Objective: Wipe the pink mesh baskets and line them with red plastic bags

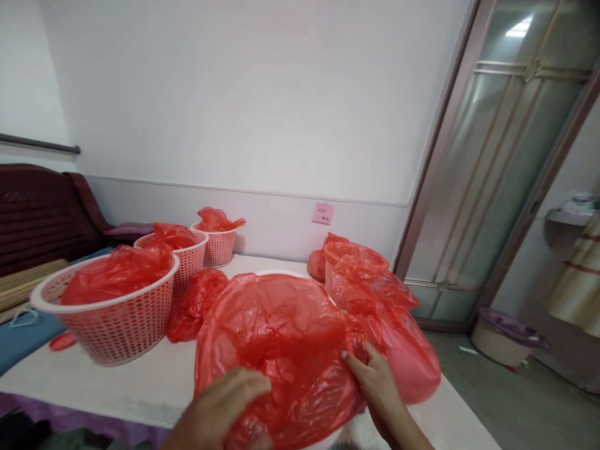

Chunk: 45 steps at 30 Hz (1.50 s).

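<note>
A large red plastic bag (290, 350) is spread over the rim and inside of a basket at the table's front middle. My right hand (375, 375) pinches the bag at the basket's right rim, thumb toward the inside. Over the near left part of the bag is my left hand (227, 400), blurred, its fingers bent and partly out of view; what it grips, if anything, cannot be made out. Close to my right hand, a puffed red bag (407, 356) lies to the right of the basket. Crumpled red plastic (197, 303) rests against its left side.
On the left of the white table (140, 390) stand three pinkish baskets with red bags, the nearest one (122, 319) largest. Another bagged basket (356, 259) is at the back right. A lined bin (504, 337) stands on the floor, right. A dark red sofa (42, 212) is far left.
</note>
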Each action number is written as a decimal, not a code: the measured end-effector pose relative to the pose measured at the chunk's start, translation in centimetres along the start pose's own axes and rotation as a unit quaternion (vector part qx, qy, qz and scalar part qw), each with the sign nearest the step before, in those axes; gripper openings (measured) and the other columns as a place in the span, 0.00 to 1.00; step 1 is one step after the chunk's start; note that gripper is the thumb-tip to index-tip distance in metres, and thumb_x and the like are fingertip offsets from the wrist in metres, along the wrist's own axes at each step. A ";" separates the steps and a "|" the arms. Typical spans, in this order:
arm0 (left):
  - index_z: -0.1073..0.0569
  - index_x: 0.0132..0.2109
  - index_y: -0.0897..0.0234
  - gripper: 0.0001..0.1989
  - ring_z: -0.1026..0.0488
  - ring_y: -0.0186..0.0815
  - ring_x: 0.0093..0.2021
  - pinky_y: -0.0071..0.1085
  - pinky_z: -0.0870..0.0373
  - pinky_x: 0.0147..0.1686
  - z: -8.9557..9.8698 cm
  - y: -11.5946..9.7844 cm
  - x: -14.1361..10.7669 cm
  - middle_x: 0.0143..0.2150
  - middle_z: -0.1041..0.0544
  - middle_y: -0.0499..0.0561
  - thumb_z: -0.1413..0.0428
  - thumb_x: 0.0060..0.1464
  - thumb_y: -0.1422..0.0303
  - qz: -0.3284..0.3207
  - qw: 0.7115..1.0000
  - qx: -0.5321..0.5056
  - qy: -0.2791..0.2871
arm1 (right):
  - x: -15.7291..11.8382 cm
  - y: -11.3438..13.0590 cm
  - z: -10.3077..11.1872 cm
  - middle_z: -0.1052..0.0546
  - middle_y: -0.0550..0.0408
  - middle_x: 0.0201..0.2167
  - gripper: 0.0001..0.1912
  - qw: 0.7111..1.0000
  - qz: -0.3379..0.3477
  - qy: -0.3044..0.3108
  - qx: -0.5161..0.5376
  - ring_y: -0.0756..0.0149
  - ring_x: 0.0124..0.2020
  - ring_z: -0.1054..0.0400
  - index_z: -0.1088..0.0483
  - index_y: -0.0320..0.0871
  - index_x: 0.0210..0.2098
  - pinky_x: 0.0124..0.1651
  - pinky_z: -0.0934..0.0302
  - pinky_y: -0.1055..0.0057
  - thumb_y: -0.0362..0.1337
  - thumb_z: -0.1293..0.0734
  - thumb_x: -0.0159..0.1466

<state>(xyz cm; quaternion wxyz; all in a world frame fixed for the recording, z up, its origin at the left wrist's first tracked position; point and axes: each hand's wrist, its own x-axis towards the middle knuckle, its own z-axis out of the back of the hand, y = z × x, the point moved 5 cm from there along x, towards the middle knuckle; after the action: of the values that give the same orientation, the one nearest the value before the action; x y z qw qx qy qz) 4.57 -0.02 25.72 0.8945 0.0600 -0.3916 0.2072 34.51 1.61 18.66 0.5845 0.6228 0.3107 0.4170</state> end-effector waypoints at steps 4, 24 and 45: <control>0.29 0.48 0.57 0.10 0.25 0.34 0.46 0.31 0.29 0.46 4.5 4.0 6.0 0.45 0.22 0.47 0.49 0.62 0.61 0.185 0.980 -0.070 -0.034 | -0.1 0.4 -0.5 0.20 0.44 0.43 0.22 0.999 0.015 0.014 -0.027 0.49 0.39 0.24 0.28 0.39 0.44 0.39 0.30 0.60 0.46 0.29 0.54; 0.28 0.36 0.65 0.11 0.29 0.33 0.36 0.36 0.31 0.38 -3.6 12.8 13.4 0.36 0.27 0.48 0.44 0.59 0.61 0.228 0.962 -0.024 0.149 | -1.5 -0.3 -0.4 0.23 0.46 0.49 0.24 0.978 0.144 0.005 -0.149 0.53 0.49 0.28 0.34 0.41 0.51 0.52 0.34 0.61 0.45 0.33 0.58; 0.40 0.26 0.60 0.16 0.40 0.35 0.29 0.33 0.47 0.31 -3.2 11.9 12.5 0.25 0.38 0.45 0.52 0.59 0.57 0.220 0.964 -0.080 0.125 | -2.0 -0.5 -0.8 0.24 0.47 0.49 0.21 0.981 0.135 0.009 -0.135 0.55 0.50 0.29 0.33 0.43 0.51 0.53 0.35 0.63 0.44 0.36 0.60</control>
<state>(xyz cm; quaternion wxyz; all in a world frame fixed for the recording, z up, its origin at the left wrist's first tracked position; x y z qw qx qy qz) 9.35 15.67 31.95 0.8707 -0.1258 -0.2957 0.3722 32.91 0.27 17.81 0.5988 0.5704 0.1695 0.5360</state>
